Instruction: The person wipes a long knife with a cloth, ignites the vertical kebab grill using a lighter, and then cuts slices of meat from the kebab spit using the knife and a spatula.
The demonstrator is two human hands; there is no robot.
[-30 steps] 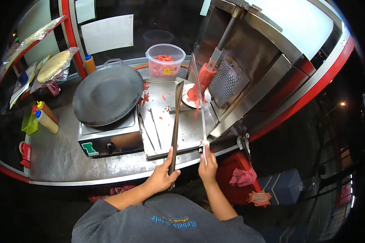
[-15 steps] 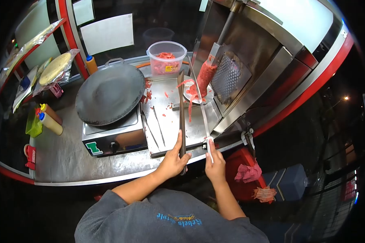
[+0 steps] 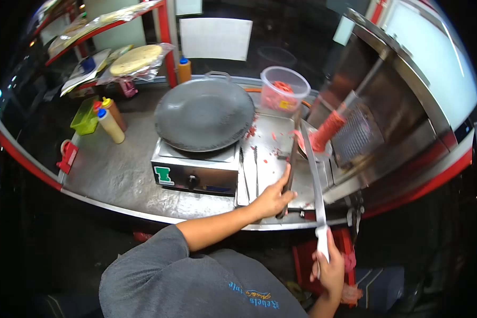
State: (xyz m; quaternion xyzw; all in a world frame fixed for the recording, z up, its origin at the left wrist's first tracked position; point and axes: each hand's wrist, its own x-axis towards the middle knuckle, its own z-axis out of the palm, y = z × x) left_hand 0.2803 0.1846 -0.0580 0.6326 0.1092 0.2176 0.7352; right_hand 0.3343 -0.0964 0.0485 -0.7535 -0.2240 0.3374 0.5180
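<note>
Far left there's a bunch of squeeze bottles [image 3: 111,126] on the metal tabletop [image 3: 116,175], then a big black pan [image 3: 204,114] on a burner [image 3: 196,172]. Left hand [image 3: 274,200] has its grip wrapped around a long dark tool [image 3: 293,156]. Next, a long knife [image 3: 317,185], white handle clamped in the right hand's [image 3: 329,267] grip, blade end right by the red meat [image 3: 328,131] on the tilted-looking spit [image 3: 367,78].
</note>
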